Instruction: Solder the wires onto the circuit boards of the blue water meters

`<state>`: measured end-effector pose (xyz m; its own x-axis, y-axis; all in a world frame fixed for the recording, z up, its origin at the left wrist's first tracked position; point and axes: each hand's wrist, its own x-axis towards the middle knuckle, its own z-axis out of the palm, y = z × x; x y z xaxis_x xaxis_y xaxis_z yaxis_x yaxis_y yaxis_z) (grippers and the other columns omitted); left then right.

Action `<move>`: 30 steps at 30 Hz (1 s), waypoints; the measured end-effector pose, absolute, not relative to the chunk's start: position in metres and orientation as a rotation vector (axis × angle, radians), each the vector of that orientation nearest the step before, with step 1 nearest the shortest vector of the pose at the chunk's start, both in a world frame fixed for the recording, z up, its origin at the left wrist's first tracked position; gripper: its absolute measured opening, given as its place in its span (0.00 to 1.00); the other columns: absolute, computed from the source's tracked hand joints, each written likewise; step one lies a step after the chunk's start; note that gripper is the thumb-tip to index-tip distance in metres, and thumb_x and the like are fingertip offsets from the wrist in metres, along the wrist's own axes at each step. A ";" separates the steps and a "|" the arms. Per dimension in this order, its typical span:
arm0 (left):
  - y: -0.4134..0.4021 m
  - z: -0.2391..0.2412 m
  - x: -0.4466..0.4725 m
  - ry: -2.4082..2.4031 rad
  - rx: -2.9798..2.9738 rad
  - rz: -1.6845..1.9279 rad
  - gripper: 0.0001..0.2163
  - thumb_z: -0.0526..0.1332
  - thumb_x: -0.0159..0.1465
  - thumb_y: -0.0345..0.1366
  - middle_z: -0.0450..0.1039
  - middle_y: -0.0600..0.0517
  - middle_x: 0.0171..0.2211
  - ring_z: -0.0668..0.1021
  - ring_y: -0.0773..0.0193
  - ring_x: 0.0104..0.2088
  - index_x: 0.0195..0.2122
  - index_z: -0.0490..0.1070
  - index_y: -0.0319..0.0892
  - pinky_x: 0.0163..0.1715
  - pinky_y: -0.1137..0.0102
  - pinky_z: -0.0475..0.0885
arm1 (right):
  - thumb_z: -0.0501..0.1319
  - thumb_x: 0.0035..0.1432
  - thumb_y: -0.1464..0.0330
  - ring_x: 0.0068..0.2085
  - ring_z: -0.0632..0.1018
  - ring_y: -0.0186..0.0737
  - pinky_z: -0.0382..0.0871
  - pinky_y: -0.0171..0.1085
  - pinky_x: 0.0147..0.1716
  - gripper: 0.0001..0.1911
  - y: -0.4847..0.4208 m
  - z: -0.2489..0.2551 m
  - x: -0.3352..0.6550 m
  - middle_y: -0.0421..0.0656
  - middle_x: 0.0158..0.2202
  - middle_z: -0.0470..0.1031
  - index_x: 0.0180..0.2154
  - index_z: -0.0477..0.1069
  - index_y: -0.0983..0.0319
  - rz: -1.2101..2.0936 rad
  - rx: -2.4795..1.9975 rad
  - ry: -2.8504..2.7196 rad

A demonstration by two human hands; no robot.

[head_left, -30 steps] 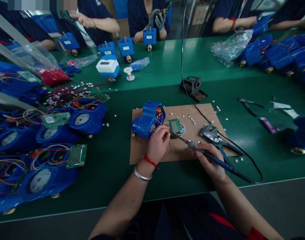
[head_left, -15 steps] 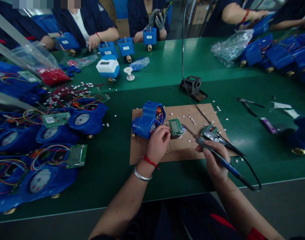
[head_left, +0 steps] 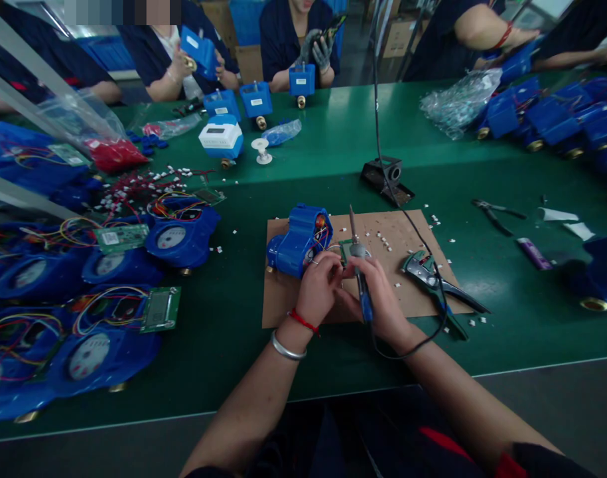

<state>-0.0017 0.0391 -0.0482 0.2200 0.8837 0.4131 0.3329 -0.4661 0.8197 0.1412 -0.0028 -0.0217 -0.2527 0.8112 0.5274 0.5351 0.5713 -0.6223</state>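
Note:
In my right hand (head_left: pixel 380 292) is a soldering iron (head_left: pixel 363 289), its metal tip pointing up and away from me. My left hand (head_left: pixel 323 282) is closed in a pinch beside it, and what its fingers hold is too small to make out. The fingers of both hands almost meet at the near edge of a small green circuit board (head_left: pixel 345 247), partly hidden behind the iron and my right hand. Just left of the board lies a blue water meter (head_left: pixel 296 242) with coloured wires in its open housing. All this is over a cardboard sheet (head_left: pixel 283 312).
Wire strippers (head_left: pixel 425 272) lie on the cardboard's right side, below a black iron stand (head_left: pixel 383 179). Pliers (head_left: pixel 495 212) and a purple tube (head_left: pixel 533 253) are farther right. Several wired blue meters (head_left: pixel 104 345) crowd the left. Co-workers sit across the green table (head_left: pixel 323 166).
My right hand has moved left to my left hand, swinging the iron's tip upward. My left hand stays by the board. A co-worker opposite has lifted a blue meter.

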 end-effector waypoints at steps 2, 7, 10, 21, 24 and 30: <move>0.039 -0.048 -0.002 1.111 1.893 1.232 0.09 0.57 0.61 0.21 0.73 0.49 0.40 0.76 0.59 0.44 0.35 0.68 0.42 0.45 0.63 0.73 | 0.59 0.60 0.72 0.54 0.69 0.50 0.68 0.50 0.53 0.32 0.003 -0.021 0.133 0.50 0.51 0.65 0.63 0.52 0.55 0.403 -1.105 -1.948; 0.040 -0.048 -0.002 1.090 1.916 1.248 0.11 0.54 0.62 0.20 0.74 0.47 0.41 0.76 0.58 0.46 0.37 0.69 0.42 0.48 0.60 0.73 | 0.55 0.63 0.73 0.55 0.70 0.47 0.68 0.48 0.54 0.29 0.010 -0.024 0.123 0.49 0.54 0.62 0.63 0.52 0.52 0.373 -1.174 -1.934; 0.039 -0.048 -0.001 1.088 1.933 1.260 0.10 0.55 0.62 0.20 0.74 0.47 0.40 0.76 0.57 0.46 0.37 0.69 0.41 0.48 0.60 0.73 | 0.54 0.64 0.72 0.53 0.71 0.46 0.70 0.46 0.52 0.27 0.010 -0.026 0.122 0.48 0.53 0.63 0.62 0.54 0.51 0.338 -1.226 -1.887; 0.037 -0.042 -0.001 1.130 1.837 1.251 0.06 0.59 0.62 0.24 0.73 0.47 0.42 0.76 0.59 0.46 0.36 0.72 0.41 0.48 0.62 0.72 | 0.54 0.63 0.73 0.44 0.76 0.43 0.73 0.48 0.48 0.28 0.010 -0.031 0.135 0.49 0.50 0.67 0.63 0.56 0.53 0.299 -1.334 -1.681; 0.037 -0.042 -0.001 1.132 1.777 1.255 0.05 0.60 0.62 0.24 0.74 0.48 0.41 0.76 0.59 0.45 0.34 0.72 0.41 0.47 0.63 0.73 | 0.54 0.64 0.72 0.44 0.76 0.44 0.73 0.48 0.48 0.27 0.012 -0.032 0.136 0.49 0.51 0.67 0.62 0.56 0.53 0.288 -1.340 -1.701; 0.036 -0.044 0.000 1.165 1.796 1.263 0.06 0.60 0.61 0.23 0.74 0.48 0.41 0.76 0.59 0.46 0.31 0.70 0.41 0.47 0.61 0.72 | 0.53 0.64 0.73 0.47 0.76 0.44 0.72 0.47 0.50 0.26 0.012 -0.037 0.147 0.48 0.50 0.68 0.62 0.56 0.52 0.279 -1.332 -1.707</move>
